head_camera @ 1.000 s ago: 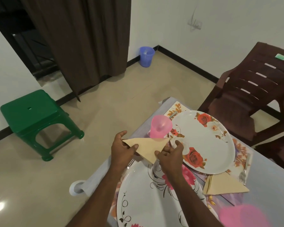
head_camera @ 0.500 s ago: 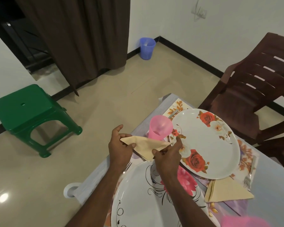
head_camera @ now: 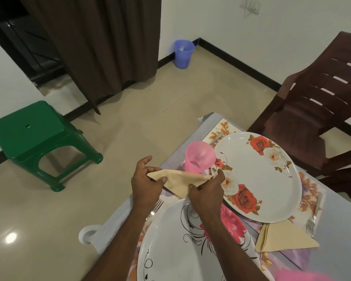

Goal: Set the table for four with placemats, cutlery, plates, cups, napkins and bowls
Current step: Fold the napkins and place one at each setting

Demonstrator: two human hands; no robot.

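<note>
Both hands pinch a folded beige napkin (head_camera: pixel 178 180) just above the surface, left hand (head_camera: pixel 145 182) at one corner, right hand (head_camera: pixel 208 191) at the other, beside the pink cup (head_camera: pixel 199 157).

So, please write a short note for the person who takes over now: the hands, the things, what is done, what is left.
Left hand and right hand each pinch an end of the folded napkin, held low between the pink cup and the near plate.
Done in view: far plate on its placemat, a fork and a second napkin beside it; another fork left of the near plate.
Left: lay this napkin down. No bowls in view; the other two places are out of view.
</note>
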